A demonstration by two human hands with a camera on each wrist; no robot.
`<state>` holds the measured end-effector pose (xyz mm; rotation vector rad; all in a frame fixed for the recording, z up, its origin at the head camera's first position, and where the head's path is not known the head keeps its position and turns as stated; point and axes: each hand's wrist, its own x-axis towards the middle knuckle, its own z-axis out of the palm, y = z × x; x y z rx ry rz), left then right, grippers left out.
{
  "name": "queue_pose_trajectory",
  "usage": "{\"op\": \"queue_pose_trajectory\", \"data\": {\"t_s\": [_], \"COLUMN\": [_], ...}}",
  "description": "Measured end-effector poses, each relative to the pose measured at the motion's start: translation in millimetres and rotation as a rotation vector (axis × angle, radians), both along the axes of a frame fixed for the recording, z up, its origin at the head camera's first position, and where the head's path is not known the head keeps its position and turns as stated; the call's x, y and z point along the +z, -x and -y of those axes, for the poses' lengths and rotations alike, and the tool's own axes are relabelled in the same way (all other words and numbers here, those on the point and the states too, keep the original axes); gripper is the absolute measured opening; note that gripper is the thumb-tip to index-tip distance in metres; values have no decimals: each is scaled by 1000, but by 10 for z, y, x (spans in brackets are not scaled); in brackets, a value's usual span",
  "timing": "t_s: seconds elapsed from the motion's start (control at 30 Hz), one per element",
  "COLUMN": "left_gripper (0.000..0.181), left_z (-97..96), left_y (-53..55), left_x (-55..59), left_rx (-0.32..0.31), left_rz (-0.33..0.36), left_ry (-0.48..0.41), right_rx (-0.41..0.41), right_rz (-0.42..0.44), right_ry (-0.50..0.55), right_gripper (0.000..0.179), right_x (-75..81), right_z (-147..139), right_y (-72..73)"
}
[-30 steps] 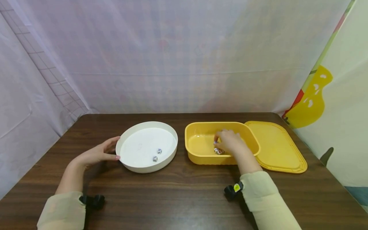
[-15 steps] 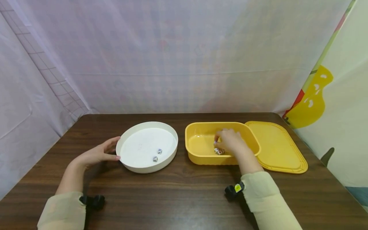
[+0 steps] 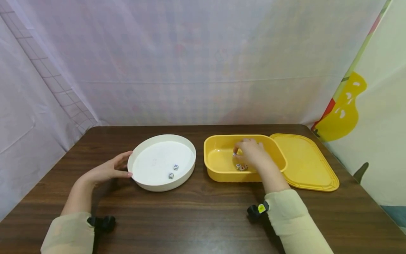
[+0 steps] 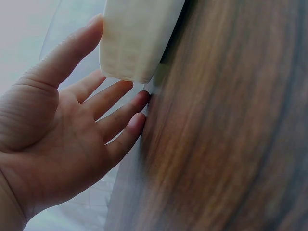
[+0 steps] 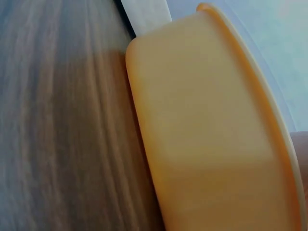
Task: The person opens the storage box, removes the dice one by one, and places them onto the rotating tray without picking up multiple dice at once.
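My left hand [image 3: 106, 170] rests at the left side of a round white tray [image 3: 142, 184]. Its thumb and fingertips touch the tray's outer wall, and in the left wrist view the fingers [image 4: 111, 98] are spread and fairly straight. Two white dice, one nearer [image 3: 171, 175] and one farther [image 3: 176, 167], lie in the tray. Inside a yellow rectangular box [image 3: 212, 172], my right hand [image 3: 252, 152] pinches a die [image 3: 234, 154] between thumb and index finger. Several more dice [image 3: 241, 167] lie below it on the box floor. The box wall hides most of that hand in the right wrist view.
A yellow lid [image 3: 306, 162] lies on the dark wooden table [image 3: 177, 218], right of the box and touching it. A narrow gap separates tray and box. Pale curtain cloth [image 3: 203, 70] hangs behind the table.
My right hand has shifted slightly left and up inside the box with a pinched die, uncovering more of the dice below. The left hand and tray stay in place.
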<state>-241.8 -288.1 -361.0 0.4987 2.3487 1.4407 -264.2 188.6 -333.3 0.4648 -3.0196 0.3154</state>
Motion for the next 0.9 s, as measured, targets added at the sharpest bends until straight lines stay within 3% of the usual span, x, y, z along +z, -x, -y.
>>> {"op": "queue_pose_trajectory", "data": {"t_s": [0.53, 0.9], "left_gripper": [92, 93], "left_z": [6, 10], "left_y": [24, 22], "left_x": [-32, -22], "left_rx": [-6, -6], "left_rz": [-2, -6], "left_ry": [-19, -16], "right_rx": [39, 121], "right_rz": [-75, -152], "right_ry": [6, 24], "right_gripper": [13, 11], "right_x": [148, 277], "right_z": [184, 386], "right_y": [-95, -227]}}
